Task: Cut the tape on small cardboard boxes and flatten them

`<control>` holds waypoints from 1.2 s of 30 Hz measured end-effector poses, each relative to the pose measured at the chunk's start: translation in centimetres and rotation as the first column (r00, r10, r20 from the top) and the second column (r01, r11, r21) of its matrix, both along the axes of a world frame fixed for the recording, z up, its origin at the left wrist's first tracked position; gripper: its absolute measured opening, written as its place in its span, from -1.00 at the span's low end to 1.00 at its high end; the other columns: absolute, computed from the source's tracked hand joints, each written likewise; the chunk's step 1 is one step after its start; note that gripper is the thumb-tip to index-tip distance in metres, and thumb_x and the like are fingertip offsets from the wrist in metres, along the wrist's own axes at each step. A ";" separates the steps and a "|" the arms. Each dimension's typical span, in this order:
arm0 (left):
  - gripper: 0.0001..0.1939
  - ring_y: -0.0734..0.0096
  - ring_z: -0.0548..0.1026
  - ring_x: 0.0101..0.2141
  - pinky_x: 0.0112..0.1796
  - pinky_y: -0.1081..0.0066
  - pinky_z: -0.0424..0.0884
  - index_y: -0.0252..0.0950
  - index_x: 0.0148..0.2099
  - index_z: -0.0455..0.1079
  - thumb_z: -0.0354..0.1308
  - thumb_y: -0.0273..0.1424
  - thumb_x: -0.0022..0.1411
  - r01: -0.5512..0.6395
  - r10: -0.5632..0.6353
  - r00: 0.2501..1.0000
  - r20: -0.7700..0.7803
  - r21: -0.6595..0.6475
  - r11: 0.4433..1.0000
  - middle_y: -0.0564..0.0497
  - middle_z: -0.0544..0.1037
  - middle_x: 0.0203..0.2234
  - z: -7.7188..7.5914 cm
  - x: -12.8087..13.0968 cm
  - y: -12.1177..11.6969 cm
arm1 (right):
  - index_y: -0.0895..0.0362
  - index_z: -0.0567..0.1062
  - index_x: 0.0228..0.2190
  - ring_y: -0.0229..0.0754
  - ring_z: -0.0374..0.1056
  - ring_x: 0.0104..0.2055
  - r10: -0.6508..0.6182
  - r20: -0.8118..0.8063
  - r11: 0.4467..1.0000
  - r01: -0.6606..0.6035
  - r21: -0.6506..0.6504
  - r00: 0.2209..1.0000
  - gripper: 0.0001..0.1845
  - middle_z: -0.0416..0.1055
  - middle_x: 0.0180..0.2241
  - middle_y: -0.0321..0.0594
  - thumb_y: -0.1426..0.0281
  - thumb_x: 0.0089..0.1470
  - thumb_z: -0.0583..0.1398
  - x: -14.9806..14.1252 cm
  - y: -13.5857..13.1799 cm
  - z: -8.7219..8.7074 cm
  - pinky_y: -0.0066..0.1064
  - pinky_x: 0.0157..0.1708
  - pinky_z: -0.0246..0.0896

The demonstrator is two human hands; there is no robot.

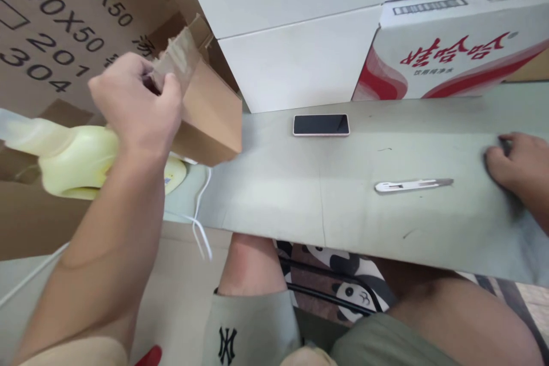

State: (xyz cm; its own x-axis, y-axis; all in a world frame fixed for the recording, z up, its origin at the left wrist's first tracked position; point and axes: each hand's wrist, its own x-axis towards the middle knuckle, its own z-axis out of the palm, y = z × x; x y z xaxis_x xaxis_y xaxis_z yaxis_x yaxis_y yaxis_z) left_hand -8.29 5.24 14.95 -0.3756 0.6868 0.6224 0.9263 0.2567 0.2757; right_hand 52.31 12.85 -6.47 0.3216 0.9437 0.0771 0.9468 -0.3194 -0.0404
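My left hand point(141, 100) is closed on the torn upper edge of a small brown cardboard box point(217, 108), which is tilted at the left end of the table. Below and behind that wrist lies a pale yellow plastic bottle point(77, 154), partly hidden by my forearm. At the right edge of the view my right hand point(521, 168) rests low over the table, its fingers curled around something dark that I cannot make out. To the left of it, apart from the fingers, a white utility knife point(412, 185) lies flat on the tabletop.
A phone point(321, 124) lies face up near white boxes point(300, 63) at the back. Beside them stands a red-and-white carton point(450, 51). A large printed cardboard box point(55, 17) fills the upper left. White cord point(201, 197) hangs over the table's point(274, 194) front edge.
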 end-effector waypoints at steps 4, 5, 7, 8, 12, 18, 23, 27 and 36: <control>-0.71 0.36 0.50 -0.25 0.01 0.15 0.42 -0.47 -0.24 0.51 0.15 -0.29 0.26 0.146 -0.142 0.989 -0.040 0.125 0.981 0.10 0.29 -0.45 -1.0 3.0 -6.0 | 0.33 0.40 0.29 0.31 0.29 0.28 -0.133 -0.105 0.987 0.122 -0.104 0.986 -0.32 0.35 0.23 0.48 0.27 0.25 0.03 -2.6 -0.7 2.2 0.09 0.00 0.21; -0.73 0.40 0.46 -0.31 -0.07 0.21 0.45 -0.42 -0.26 0.50 0.18 -0.27 0.26 0.191 -0.188 0.982 -0.034 0.147 0.971 0.10 0.33 -0.45 -1.9 3.6 -7.7 | 0.34 0.38 0.31 0.29 0.26 0.32 -0.149 -0.107 0.984 0.136 -0.117 0.983 -0.31 0.32 0.26 0.47 0.28 0.26 0.02 -3.2 -0.9 2.7 0.07 0.03 0.20; -0.83 0.41 0.44 -0.39 -0.18 0.26 0.46 -0.28 -0.31 0.43 0.23 -0.29 0.27 0.341 -0.335 0.940 -0.064 0.192 0.920 0.12 0.30 -0.50 -3.9 4.7 -10.6 | 0.35 0.35 0.33 0.25 0.23 0.36 -0.160 -0.101 0.980 0.146 -0.133 0.982 -0.32 0.29 0.30 0.44 0.27 0.30 -0.01 -4.0 -1.2 3.3 0.02 0.08 0.19; -0.89 0.36 0.47 -0.38 -0.19 0.23 0.47 -0.23 -0.31 0.40 0.25 -0.35 0.25 0.454 -0.449 0.890 -0.075 0.217 0.864 0.11 0.36 -0.49 -5.0 5.2 -11.9 | 0.37 0.35 0.33 0.24 0.23 0.36 -0.160 -0.096 0.980 0.146 -0.138 0.982 -0.32 0.29 0.30 0.43 0.28 0.32 -0.02 -4.4 -1.4 3.6 0.01 0.10 0.19; -0.91 0.09 0.53 0.02 0.15 -0.08 0.43 -0.06 -0.27 0.46 0.24 -0.40 0.28 0.710 -0.695 0.704 -0.147 0.163 0.685 0.02 0.52 -0.28 -8.6 7.1 -14.5 | 0.53 0.46 0.20 0.28 0.22 0.38 -0.089 -0.144 0.995 0.082 -0.051 0.986 -0.38 0.33 0.24 0.57 0.38 0.30 -0.02 -5.6 -1.9 4.6 0.06 0.33 -0.02; -0.84 0.02 0.36 0.31 0.32 -0.09 0.37 -0.08 -0.28 0.53 0.17 -0.32 0.39 0.714 -0.746 0.664 0.060 0.247 0.655 -0.09 0.35 0.10 -11.2 8.1 -15.0 | 0.21 0.55 -0.04 -0.03 0.48 0.06 0.197 -0.472 0.932 -0.015 0.361 0.860 -0.59 0.56 0.00 0.09 0.41 0.11 0.09 -10.6 -5.2 5.9 -0.15 0.12 0.33; -0.87 0.07 0.46 0.23 0.29 -0.04 0.43 -0.15 -0.26 0.53 0.24 -0.31 0.38 0.718 -0.770 0.635 0.064 0.321 0.618 -0.06 0.35 0.11 -12.1 8.0 -14.5 | 0.10 0.49 -0.47 -0.27 0.31 -0.58 0.760 -0.605 0.543 0.280 0.792 0.238 -0.91 0.37 -0.61 -0.33 0.44 -0.06 0.16 -18.3 -10.5 8.5 -0.39 -0.49 0.24; -0.95 0.13 0.50 0.19 0.19 0.08 0.56 -0.12 -0.23 0.53 0.29 -0.33 0.35 0.715 -0.797 0.583 0.157 0.366 0.596 -0.05 0.36 0.12 -12.8 8.1 -14.3 | 0.10 0.58 -0.44 -0.19 0.42 -0.53 0.782 -0.622 0.600 0.224 0.768 0.037 -0.78 0.49 -0.57 -0.24 0.28 0.14 0.19 -22.7 -12.6 9.4 -0.32 -0.46 0.31; -0.62 0.28 0.64 -0.11 -0.03 0.20 0.67 -0.09 0.10 0.47 0.40 -0.21 0.28 0.744 -0.851 0.419 0.317 0.418 0.522 -0.01 0.59 -0.15 -13.6 7.8 -13.6 | 0.03 0.60 -0.34 0.05 0.56 -0.25 0.899 -0.433 0.434 -0.257 0.863 0.066 -0.52 0.60 -0.43 -0.15 -0.08 0.27 0.16 -24.1 -14.6 6.8 -0.02 -0.11 0.45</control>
State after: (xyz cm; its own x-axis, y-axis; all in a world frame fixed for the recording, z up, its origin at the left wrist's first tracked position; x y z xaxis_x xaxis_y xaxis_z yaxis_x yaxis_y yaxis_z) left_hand -0.48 -8.39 1.35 0.0292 0.7154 0.6981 0.4355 -0.6378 0.6353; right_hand 28.20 -1.77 0.36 -0.1467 0.7032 0.6957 0.1061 0.7104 -0.6957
